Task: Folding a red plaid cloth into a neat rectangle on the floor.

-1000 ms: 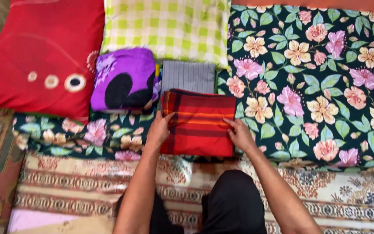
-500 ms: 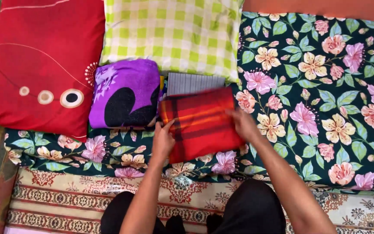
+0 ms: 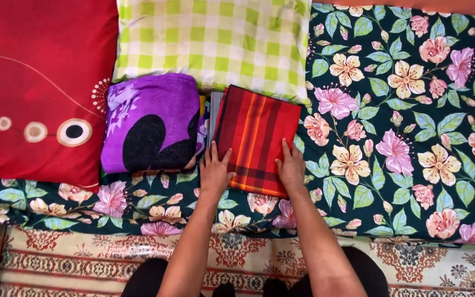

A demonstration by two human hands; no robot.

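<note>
your left hand point(image 3: 215, 171) lies flat on the near left corner of the folded red striped cloth point(image 3: 257, 137), fingers point(image 3: 213, 153) spread apart and pressing down, not clamped on anything. your right hand point(image 3: 292, 168) lies flat on the near right part of the same cloth, fingers point(image 3: 285, 149) straight and slightly apart, palm down, gripping nothing.

the red striped cloth is a folded rectangle, long side running away from you, slightly tilted. it lies on the dark floral sheet point(image 3: 402, 121). a thin edge of a grey striped cloth point(image 3: 214, 110) shows along its left side, under it; how much lies beneath cannot be told.

just left of the red striped cloth, touching or nearly touching it, sits the folded purple blanket point(image 3: 152, 121) with black shapes on it. beyond the red striped cloth, at its far edge, lies the green checked pillow point(image 3: 215, 41); the cloth's far edge meets or slightly overlaps the pillow's near edge. well to the left of the cloth, past the purple blanket, lies the red pillow point(image 3: 39, 82) with ring marks.

nearer to you than the cloth, past the edge of the floral sheet, is the patterned rug point(image 3: 94, 258) on the floor. your forearms reach from there up to the cloth, and your dark-clad knees point(image 3: 369, 275) show at the bottom edge.
</note>
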